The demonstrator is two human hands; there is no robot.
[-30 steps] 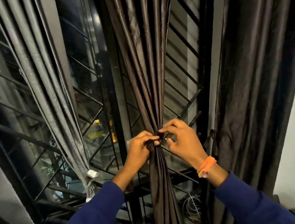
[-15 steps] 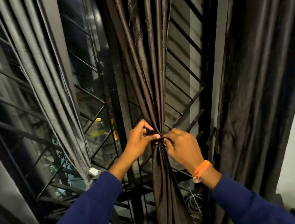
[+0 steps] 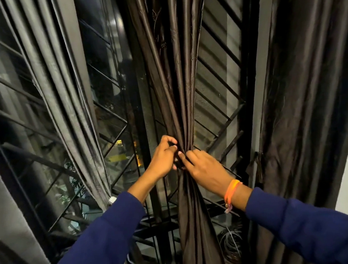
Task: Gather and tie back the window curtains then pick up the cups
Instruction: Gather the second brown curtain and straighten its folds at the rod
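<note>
Both hands, left hand (image 3: 164, 158) and right hand (image 3: 205, 168), have crept closer together, pinching the tie around the gathered dark-brown satin curtain (image 3: 181, 114); knot nearly finished, cups still to come.

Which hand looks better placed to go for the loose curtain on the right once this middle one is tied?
Probably the right hand. It sits on the side of the middle curtain nearest the right curtain, which hangs loose just beyond it. The left hand would have to cross over. Both now pinch at the gathered waist.
</note>
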